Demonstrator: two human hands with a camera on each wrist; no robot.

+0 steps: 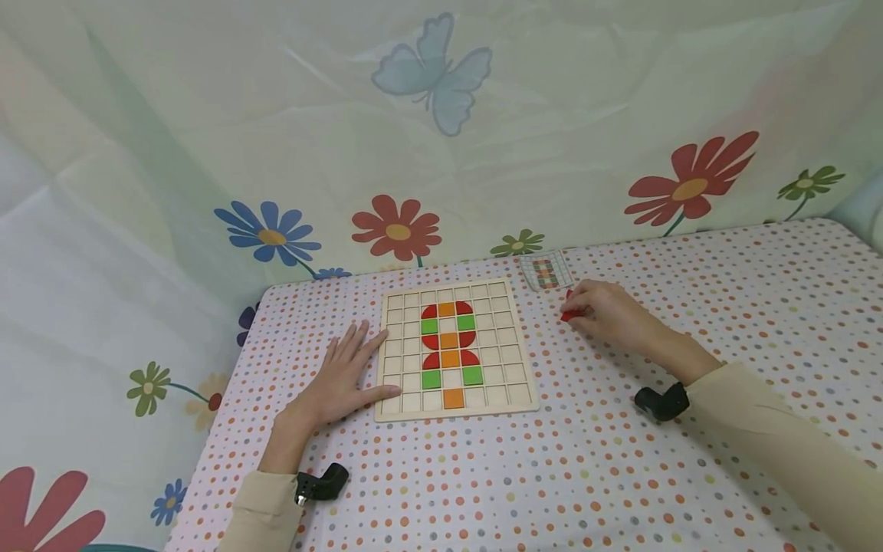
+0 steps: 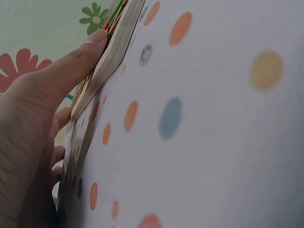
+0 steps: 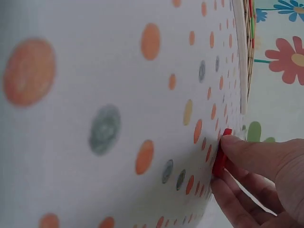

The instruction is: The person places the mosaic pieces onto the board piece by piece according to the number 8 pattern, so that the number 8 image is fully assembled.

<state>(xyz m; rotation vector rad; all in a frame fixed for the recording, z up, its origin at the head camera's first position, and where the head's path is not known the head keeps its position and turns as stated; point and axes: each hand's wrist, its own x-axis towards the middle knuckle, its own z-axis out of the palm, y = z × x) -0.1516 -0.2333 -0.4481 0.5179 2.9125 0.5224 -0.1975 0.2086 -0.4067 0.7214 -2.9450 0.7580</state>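
A square wooden grid board (image 1: 497, 368) lies on the dotted tablecloth. Its middle columns hold red rounded tiles (image 1: 431, 360), green square tiles (image 1: 431, 379) and orange square tiles (image 1: 453, 398). With fingers spread, my left hand (image 1: 341, 383) rests at the board's left edge, the thumb lying over its rim. To the right of the board, my right hand (image 1: 603, 314) pinches a red tile (image 3: 221, 154) between thumb and fingers, close to the cloth. A small pattern card (image 1: 546, 271) lies just beyond that hand and shows a similar coloured figure on a grid.
A dotted cloth (image 1: 552, 475) covers the table, which meets a hanging backdrop printed with flowers (image 1: 396, 230) and a butterfly (image 1: 438, 73). Black wrist devices (image 1: 662, 402) are worn on both forearms. The card stands near the table's back edge.
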